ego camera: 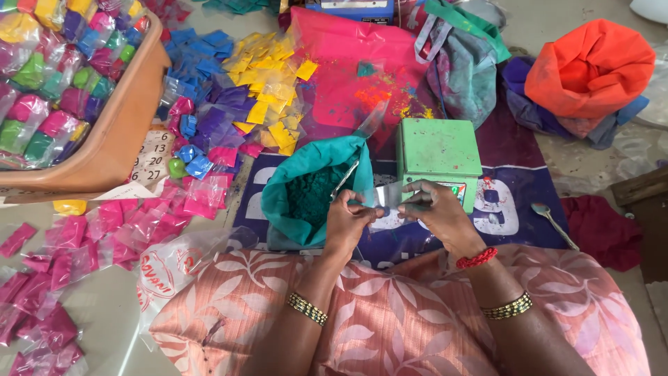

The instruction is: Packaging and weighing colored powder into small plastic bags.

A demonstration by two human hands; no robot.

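My left hand (348, 223) and my right hand (435, 212) hold a small clear plastic pouch (386, 198) between them, pinching it at both sides. A metal spoon (344, 179) sticks up from my left hand's fingers. Just beyond my left hand lies an open teal bag of dark green powder (313, 191). Right behind my right hand stands a small green weighing scale (438, 157). Both wrists wear bangles.
Pink powder packets (104, 230) cover the floor at the left, with yellow (268, 83), blue and purple packets behind. A brown tub (122, 132) of mixed coloured packets stands far left. An orange cloth bundle (588, 66) and a loose spoon (553, 223) lie on the right.
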